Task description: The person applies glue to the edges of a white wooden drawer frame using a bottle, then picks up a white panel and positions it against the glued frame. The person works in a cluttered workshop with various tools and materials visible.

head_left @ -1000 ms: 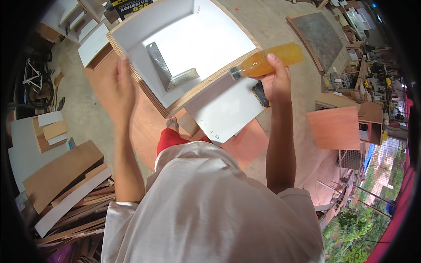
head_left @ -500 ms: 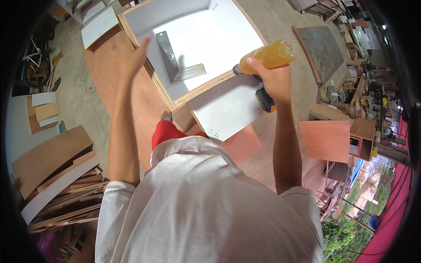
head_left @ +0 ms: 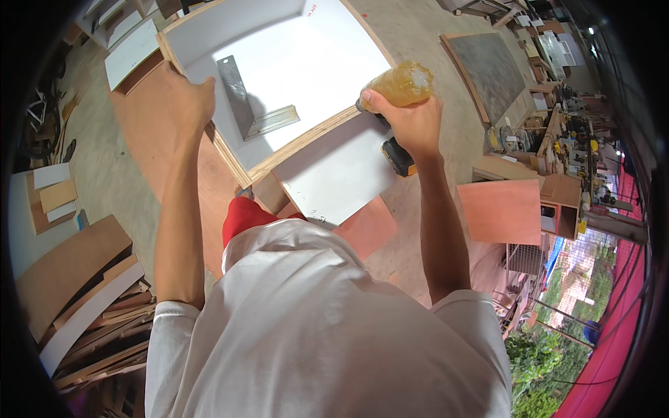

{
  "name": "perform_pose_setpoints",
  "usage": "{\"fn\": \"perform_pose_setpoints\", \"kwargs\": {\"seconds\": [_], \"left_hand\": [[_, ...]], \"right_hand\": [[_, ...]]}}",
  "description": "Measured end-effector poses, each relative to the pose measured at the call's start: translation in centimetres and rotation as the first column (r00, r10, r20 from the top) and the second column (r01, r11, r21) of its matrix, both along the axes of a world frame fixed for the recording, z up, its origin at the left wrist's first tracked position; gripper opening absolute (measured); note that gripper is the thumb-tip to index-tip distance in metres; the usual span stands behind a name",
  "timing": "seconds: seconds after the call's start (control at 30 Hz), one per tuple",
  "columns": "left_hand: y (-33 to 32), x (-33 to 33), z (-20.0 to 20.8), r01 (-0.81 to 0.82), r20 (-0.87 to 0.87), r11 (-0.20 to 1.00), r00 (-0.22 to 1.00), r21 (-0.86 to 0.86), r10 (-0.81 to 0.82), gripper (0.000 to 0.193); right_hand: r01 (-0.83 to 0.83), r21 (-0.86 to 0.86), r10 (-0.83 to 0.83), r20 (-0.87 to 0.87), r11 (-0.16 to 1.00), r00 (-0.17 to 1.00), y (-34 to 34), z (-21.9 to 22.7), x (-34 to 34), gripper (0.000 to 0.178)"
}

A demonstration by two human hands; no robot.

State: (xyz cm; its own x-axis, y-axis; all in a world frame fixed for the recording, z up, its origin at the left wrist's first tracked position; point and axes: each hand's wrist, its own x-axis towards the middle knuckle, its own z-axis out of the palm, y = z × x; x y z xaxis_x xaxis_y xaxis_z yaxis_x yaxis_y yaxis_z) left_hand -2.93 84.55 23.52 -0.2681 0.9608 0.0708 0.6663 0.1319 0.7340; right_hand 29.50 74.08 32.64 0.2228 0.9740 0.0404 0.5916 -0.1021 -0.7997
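Note:
My right hand (head_left: pixel 414 125) is closed round a clear plastic bottle (head_left: pixel 401 83) of yellowish-brown liquid. It is held tilted, its dark cap by the near plywood edge of a white-lined wooden box (head_left: pixel 334 70). At the box's left edge, my left hand (head_left: pixel 187 104) lies across the rim, thumb on the inner side; its other fingers are largely hidden. A metal square (head_left: pixel 240 97) rests inside the box. Below my right hand lies a black and yellow power tool (head_left: pixel 399 159), partly covered by that hand, next to a white panel (head_left: pixel 341 174).
A brown plywood sheet (head_left: pixel 146 139) extends under the box's left side. Stacked wood offcuts (head_left: pixel 104 327) fill the lower left. A dark board (head_left: pixel 484 76) lies at the upper right, and a reddish panel (head_left: pixel 498 212) stands at the right. My foot (head_left: pixel 244 191) is by the box's near corner.
The view has shifted, so the box sits farther left and slightly lower. The liquid in the bottle has become frothy at its base end. Both hands stay near the same parts of the box.

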Motion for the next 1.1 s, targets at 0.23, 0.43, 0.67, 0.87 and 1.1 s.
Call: {"fn": "perform_pose_setpoints", "kwargs": {"seconds": [0.23,0.43,0.67,0.87,1.1], "left_hand": [[-0.5,0.4,1.3,-0.026,-0.083,0.999,0.996,-0.031,0.023,0.102],[-0.8,1.2,2.0,-0.074,-0.139,0.997,0.988,-0.033,0.069,0.099],[-0.5,1.5,2.2,-0.103,-0.342,0.993,0.933,0.052,0.114,0.077],[0.9,0.0,-1.7,-0.126,-0.313,0.986,0.937,0.111,0.155,0.088],[1.7,-0.3,-3.6,-0.105,-0.112,0.982,0.986,0.158,0.123,0.093]], "right_hand": [[-0.057,0.101,0.065,-0.075,0.993,0.995,0.0,-1.4,0.8,0.037],[-0.055,0.149,0.086,-0.211,0.987,0.974,-0.1,-2.3,-0.1,0.033],[0.03,0.055,-0.01,-0.334,0.998,0.943,0.5,-1.2,1.3,0.03],[-0.046,0.034,0.051,-0.163,0.998,0.985,0.6,-1.5,2.5,0.034],[-0.206,0.289,0.146,0.214,0.935,0.966,0.3,-2.1,0.4,0.025]]}}
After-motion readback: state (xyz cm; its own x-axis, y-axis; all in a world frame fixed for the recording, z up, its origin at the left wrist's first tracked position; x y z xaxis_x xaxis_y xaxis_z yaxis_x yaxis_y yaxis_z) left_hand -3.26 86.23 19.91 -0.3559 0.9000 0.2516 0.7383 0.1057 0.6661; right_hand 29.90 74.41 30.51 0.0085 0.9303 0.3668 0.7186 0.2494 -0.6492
